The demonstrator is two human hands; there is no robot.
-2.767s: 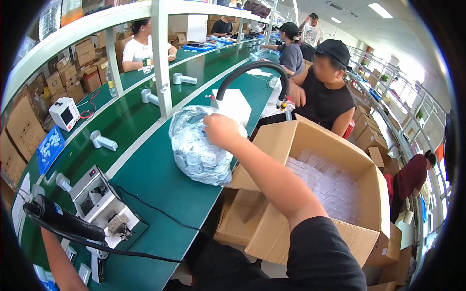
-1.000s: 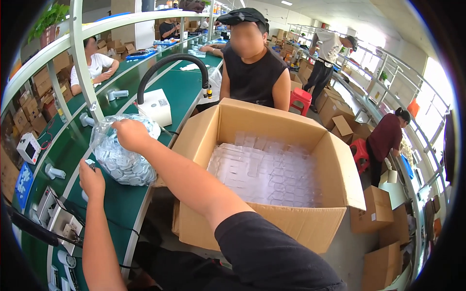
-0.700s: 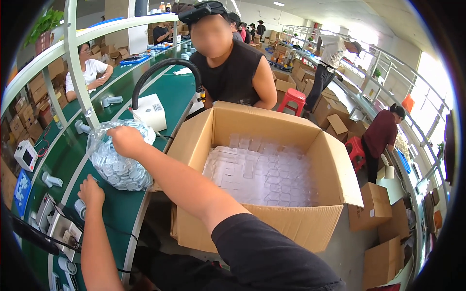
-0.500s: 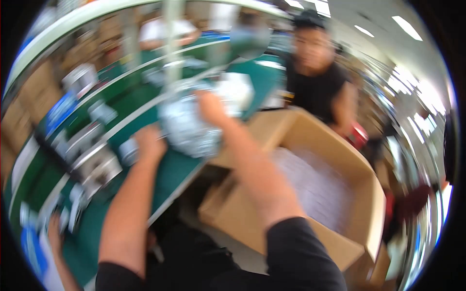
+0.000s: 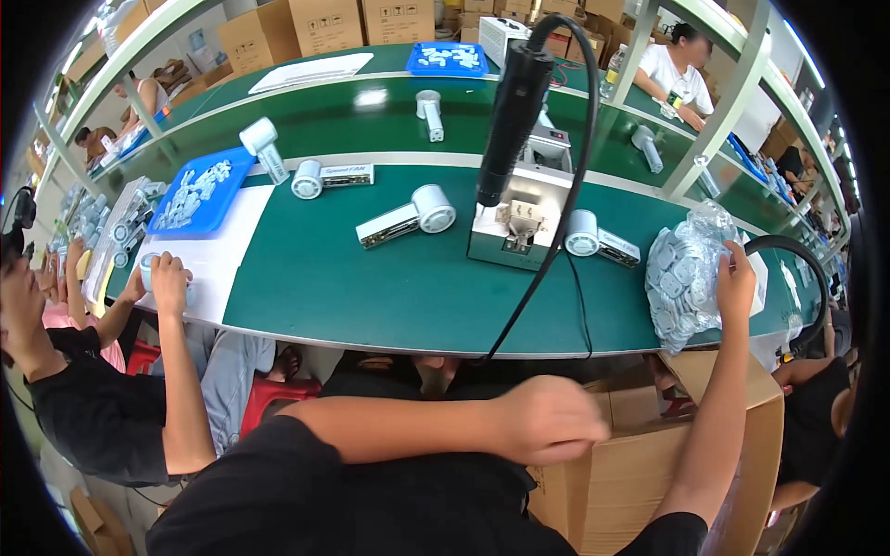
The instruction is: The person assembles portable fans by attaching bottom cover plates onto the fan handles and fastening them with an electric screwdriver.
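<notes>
- Clear plastic bag [image 5: 684,287], filled with flat pale-blue plastic pieces: stands at the right end of the green counter [image 5: 306,278], near its front edge.
- My right fingers [image 5: 735,262]: closed on the bag's film at its upper right side, pinching it; forearm extends upward past the open brown cardboard box [image 5: 640,491].
- My left fingers [image 5: 577,435]: curled inward and blurred, in front of the counter, well apart from the bag. I cannot tell whether they hold anything.
- Pale-blue handheld fan with a round head [image 5: 582,232]: lies just left of the bag, handle angled toward it.
- Silver, box-shaped metal machine [image 5: 519,218]: sits left of that fan; a black cylindrical tool [image 5: 514,111] with a looping black cable is in front of it from my viewpoint.
- Second pale-blue fan [image 5: 434,208]: lies left of the machine, handle pointing left.
- White box-shaped unit [image 5: 760,283]: stands partly hidden behind my right forearm and the bag; a curved black hose [image 5: 814,255] arches beside it.
- Blue plastic tray [image 5: 235,193] with small pale parts: rests farther left, overlapping white paper [image 5: 218,278].
- Co-worker's hand [image 5: 170,283]: at a pale-blue part, over the paper.
</notes>
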